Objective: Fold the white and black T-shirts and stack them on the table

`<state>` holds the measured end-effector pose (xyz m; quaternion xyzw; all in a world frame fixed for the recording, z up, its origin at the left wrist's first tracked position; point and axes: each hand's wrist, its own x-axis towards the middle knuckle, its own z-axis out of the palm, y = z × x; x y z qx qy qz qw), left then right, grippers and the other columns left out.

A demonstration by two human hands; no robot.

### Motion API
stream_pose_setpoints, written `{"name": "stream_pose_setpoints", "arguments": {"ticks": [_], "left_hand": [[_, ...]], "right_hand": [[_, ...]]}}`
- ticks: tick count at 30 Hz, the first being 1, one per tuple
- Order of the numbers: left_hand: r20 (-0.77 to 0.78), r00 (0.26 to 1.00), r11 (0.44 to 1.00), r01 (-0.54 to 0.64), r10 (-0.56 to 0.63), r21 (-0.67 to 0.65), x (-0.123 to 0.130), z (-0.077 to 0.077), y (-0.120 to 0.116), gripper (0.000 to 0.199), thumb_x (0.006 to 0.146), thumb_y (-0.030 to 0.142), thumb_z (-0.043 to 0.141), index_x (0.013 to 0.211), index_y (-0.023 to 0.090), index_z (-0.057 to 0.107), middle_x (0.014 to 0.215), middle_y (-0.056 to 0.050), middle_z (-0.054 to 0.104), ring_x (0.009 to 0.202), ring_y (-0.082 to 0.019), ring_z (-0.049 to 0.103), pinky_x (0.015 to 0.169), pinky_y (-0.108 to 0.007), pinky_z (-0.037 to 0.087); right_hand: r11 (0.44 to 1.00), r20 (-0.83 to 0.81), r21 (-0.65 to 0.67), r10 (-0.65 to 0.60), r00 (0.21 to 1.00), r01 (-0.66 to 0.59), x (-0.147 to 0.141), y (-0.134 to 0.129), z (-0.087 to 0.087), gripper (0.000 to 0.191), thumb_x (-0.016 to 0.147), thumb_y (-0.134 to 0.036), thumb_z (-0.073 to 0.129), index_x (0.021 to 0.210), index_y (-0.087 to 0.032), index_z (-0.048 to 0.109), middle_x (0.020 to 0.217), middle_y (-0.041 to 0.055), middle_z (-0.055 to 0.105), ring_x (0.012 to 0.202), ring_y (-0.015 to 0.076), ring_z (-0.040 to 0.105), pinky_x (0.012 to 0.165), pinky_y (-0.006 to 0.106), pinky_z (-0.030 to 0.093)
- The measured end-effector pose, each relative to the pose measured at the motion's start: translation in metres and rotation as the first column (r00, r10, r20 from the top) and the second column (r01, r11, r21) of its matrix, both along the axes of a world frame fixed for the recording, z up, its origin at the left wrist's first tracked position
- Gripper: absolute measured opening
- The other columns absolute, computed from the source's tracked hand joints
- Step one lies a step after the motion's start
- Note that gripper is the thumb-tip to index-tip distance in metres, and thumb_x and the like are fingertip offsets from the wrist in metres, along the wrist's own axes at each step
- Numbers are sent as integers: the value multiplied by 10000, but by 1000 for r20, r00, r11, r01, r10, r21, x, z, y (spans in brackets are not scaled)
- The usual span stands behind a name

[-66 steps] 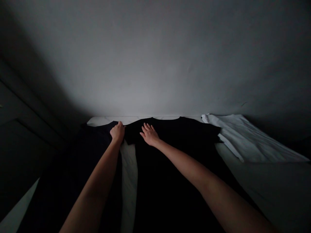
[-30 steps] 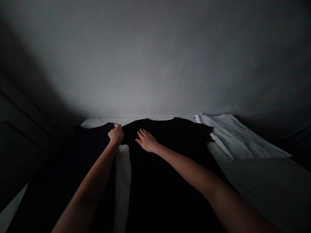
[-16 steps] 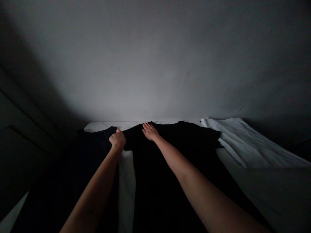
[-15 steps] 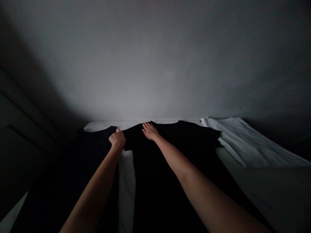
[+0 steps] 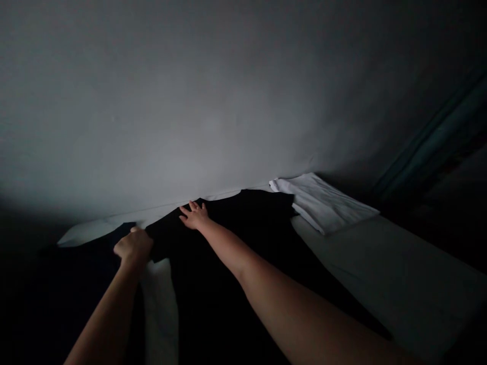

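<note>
A black T-shirt [image 5: 213, 304] lies spread out flat, its neckline toward the wall. My left hand [image 5: 134, 244] is closed at the end of its left sleeve, gripping the fabric there; the fingertips are hidden from me. My right hand [image 5: 195, 215] rests palm down with fingers spread on the shirt's left shoulder, near the collar. To the left lies a second dark garment [image 5: 79, 294], right beside my left hand. Its outline is hard to make out in the dim light.
Under the clothes is a pale flat surface [image 5: 403, 279] that runs along a grey wall [image 5: 205, 101]. A folded white garment [image 5: 327, 203] lies by the black shirt's right sleeve. At the far right, a dark greenish shape [image 5: 433, 137] slants up.
The view has turned to the right and tilted, so the clothes appear further left and more of the right side shows. My right fingers look more spread; both hands stay at the same places on the shirt.
</note>
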<state>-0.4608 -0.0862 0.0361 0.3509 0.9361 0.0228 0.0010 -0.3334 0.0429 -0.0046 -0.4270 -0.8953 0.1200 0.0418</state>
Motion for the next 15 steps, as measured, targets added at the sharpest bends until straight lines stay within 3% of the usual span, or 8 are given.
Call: {"name": "stream_pose_setpoints", "arguments": {"ticks": [5,9,12,13,15], "left_hand": [[-41,999,997,-36,33,-68,-1,2,3,413,884,250,386,1255,211,564,1171,-159,718,1113,-317,673,767,-405,557],[-103,994,995,-51,42,-91,-1,9,0,438,931,326,344,1338,239,481,1274,-142,676,1116,-287,669,813,-389,552],[-200,975,987,67,-96,-148,8,16,3,412,978,419,282,1264,252,526,1306,-143,650,1148,-286,641,843,-375,539],[-215,956,971,160,-197,-179,16,17,7,406,977,434,302,1233,243,553,1299,-146,650,1164,-293,628,870,-375,530],[-189,877,890,402,-441,-215,43,17,21,365,958,396,388,1196,215,598,1301,-149,646,1208,-300,599,952,-385,497]], "right_hand": [[989,-92,95,121,988,-112,23,5,-2,568,1037,-513,278,1541,-256,329,1646,73,182,1514,198,179,1234,446,110],[964,-155,257,115,981,-72,93,24,0,512,1044,-430,337,1495,-200,411,1629,68,252,1498,169,231,1229,359,162],[960,-118,253,-92,989,120,180,53,9,409,1022,-307,442,1398,-179,539,1547,73,429,1431,176,376,1202,316,213],[940,-115,237,-224,968,246,211,64,14,371,1009,-269,466,1348,-180,588,1480,73,521,1377,174,450,1174,293,252],[895,-113,230,-364,924,381,267,84,24,380,1018,-207,395,1258,-47,641,1303,192,646,1254,245,570,1115,363,328]]}}
